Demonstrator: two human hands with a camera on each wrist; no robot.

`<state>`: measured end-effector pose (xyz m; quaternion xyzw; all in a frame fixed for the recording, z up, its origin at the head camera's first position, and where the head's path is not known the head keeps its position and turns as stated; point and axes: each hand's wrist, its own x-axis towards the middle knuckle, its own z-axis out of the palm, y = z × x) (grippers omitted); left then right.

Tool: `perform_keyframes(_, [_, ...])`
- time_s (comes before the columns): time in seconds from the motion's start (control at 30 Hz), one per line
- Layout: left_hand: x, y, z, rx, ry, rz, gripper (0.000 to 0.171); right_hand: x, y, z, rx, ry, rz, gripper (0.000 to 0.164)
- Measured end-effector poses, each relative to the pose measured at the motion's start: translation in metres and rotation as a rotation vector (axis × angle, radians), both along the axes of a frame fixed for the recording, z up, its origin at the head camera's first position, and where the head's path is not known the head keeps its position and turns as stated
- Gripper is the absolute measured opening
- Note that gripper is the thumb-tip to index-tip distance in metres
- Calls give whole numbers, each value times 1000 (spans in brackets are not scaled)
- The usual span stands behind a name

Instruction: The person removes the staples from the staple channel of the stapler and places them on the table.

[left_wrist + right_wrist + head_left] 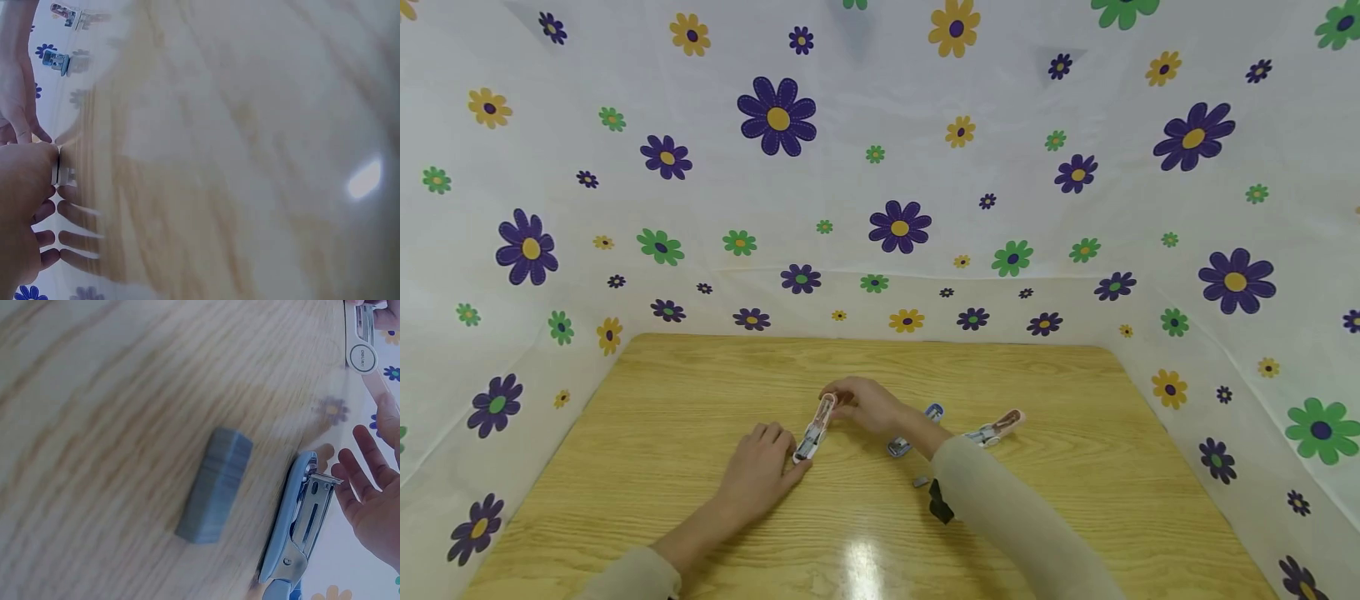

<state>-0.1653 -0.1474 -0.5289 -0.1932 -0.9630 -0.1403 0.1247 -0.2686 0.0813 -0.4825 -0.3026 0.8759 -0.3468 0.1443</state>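
A slim pink-and-white stapler (815, 429), opened out flat, lies slanted between the two hands. At its near end, the left hand (760, 467) holds it between thumb and fingers; the left wrist view shows this end (64, 177) beside the thumb. The right hand (868, 406) pinches the far end, while its other fingers hang loose in the right wrist view. Below the right forearm lies a blue stapler (297, 525), also opened out. A small grey strip of staples (215, 486) sits near it on the table.
Partly behind the right sleeve lies another opened pink stapler (1000, 427). Everything rests on a wood-grain table (685, 392). A white flower-printed sheet (850, 192) stands along its back and sides.
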Motion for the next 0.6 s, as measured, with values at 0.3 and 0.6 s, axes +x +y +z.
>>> perform_keyframes(0.3, [2,7,-5,-10,111,20,36,-1,0,2,19,33,13,41])
perform_keyframes(0.6, [6,10,-6,-1,118,55,37,19,4,5,14,26,-151,44])
